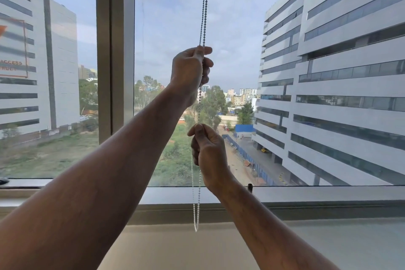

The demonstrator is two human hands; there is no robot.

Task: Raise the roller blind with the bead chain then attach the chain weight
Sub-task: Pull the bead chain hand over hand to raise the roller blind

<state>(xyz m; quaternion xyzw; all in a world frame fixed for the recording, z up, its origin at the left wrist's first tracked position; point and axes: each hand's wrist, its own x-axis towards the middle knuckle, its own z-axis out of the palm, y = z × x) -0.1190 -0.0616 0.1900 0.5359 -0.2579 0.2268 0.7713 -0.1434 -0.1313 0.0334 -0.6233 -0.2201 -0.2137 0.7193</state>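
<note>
Head view: both hands, left hand (190,70) above right hand (207,149), gripping bead chain (204,6).

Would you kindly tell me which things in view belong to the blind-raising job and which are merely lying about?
Belonging to the job:
- white beaded blind chain loop
- left hand, closed on the chain higher up
- right hand, pinching the chain lower down

Merely lying about:
- small dark window latch knob on the grey window sill
- grey vertical window frame post

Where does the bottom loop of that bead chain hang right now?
The bead chain's bottom loop hangs centre-frame, below the right hand, just past the window sill.
</note>
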